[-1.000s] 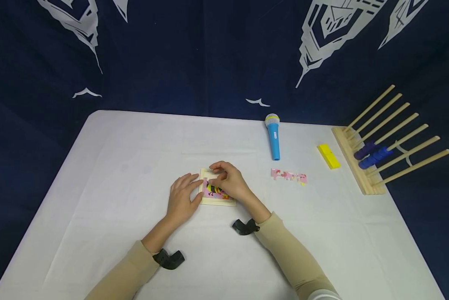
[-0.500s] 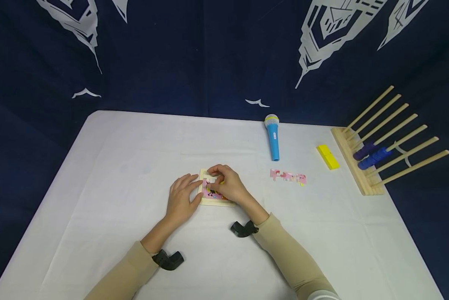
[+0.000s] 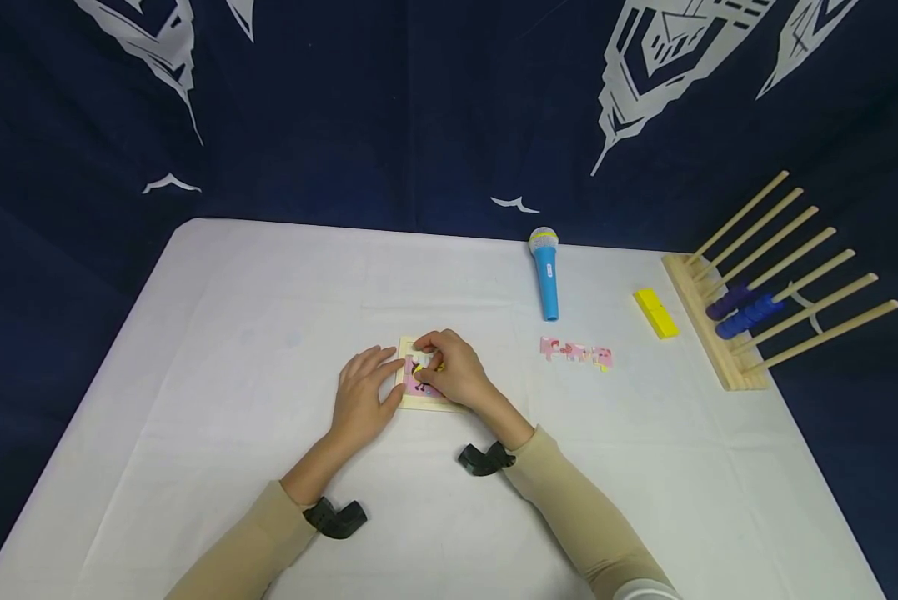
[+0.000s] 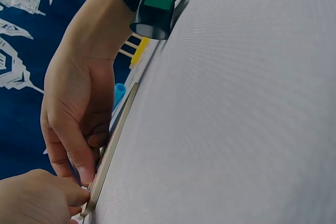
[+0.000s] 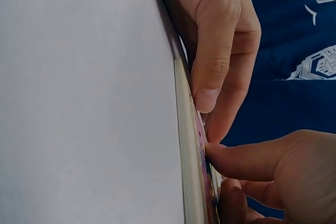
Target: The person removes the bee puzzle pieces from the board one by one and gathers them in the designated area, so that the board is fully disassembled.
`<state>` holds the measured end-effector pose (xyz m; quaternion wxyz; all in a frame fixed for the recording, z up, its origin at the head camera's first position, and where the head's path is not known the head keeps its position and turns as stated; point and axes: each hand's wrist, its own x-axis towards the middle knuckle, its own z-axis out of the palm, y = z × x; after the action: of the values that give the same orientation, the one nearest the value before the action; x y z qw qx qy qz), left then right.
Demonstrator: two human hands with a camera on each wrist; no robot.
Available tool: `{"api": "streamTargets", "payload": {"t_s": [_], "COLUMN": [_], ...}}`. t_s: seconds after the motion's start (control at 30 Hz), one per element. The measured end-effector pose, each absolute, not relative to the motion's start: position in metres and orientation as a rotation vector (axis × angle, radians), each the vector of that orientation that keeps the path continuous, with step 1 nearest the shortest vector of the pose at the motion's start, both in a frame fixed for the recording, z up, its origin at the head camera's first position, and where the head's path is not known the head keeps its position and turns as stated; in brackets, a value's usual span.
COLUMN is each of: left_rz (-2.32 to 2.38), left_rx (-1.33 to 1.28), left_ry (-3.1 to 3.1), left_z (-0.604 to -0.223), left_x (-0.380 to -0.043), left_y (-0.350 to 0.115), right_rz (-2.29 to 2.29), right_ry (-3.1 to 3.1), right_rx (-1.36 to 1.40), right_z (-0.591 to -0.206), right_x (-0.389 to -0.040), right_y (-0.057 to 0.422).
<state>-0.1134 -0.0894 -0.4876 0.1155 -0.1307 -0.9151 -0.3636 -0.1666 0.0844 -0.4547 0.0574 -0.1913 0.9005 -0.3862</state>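
A small jigsaw puzzle [image 3: 423, 388] with a pink picture and a black-and-yellow figure lies in a pale wooden frame [image 3: 433, 405] at the table's middle. My left hand [image 3: 363, 394] spreads relaxed fingers along the frame's left side, thumb and fingertips at its edge. Over the puzzle, my right hand [image 3: 459, 369] bends its thumb and fingers around a puzzle piece [image 5: 220, 179], mostly hidden by the fingers. In the right wrist view, the right thumb [image 5: 247, 160] meets the picture's surface. The left wrist view shows the frame [image 4: 113, 142] edge-on under the right hand.
Several loose pink puzzle pieces [image 3: 576, 352] lie in a row right of the frame. Behind them is a blue toy microphone [image 3: 547, 279]. A yellow block [image 3: 655, 313] and a wooden peg rack [image 3: 719, 333] with blue and purple beads stand at the right edge.
The right hand has shifted slightly down and left over the puzzle, covering more of the picture's right part. The left hand stays at the frame's left side.
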Motion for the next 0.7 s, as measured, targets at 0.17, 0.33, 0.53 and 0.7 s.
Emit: {"api": "streamTargets", "payload": {"t_s": [0.17,0.33,0.53,0.7], "left_rz": [-1.061,-1.063,-1.061,-1.063], "left_rx": [-0.385,-0.385,-0.381,-0.384], "left_ry": [-2.678,-2.675,-2.683,-2.687], "left_z": [-0.4883,-0.488,-0.4871,-0.4875], "left_x": [-0.1139,-0.1139,-0.1131,-0.1133], "left_y": [-0.0888,-0.0889,-0.0892,-0.0891], "right_rz": [-1.121,-1.108,-1.072,-1.061], "right_ry": [2.76,2.763,2.757,2.747], "right_rx": [-0.638,-0.654,-0.643,-0.628], "right_z": [-0.4558,-0.4556,-0.4553,-0.4552], "right_x": [-0.1658,-0.1656,-0.1651,-0.1651], "right_y": [0.0841,0.0843,0.0839,0.0839]}}
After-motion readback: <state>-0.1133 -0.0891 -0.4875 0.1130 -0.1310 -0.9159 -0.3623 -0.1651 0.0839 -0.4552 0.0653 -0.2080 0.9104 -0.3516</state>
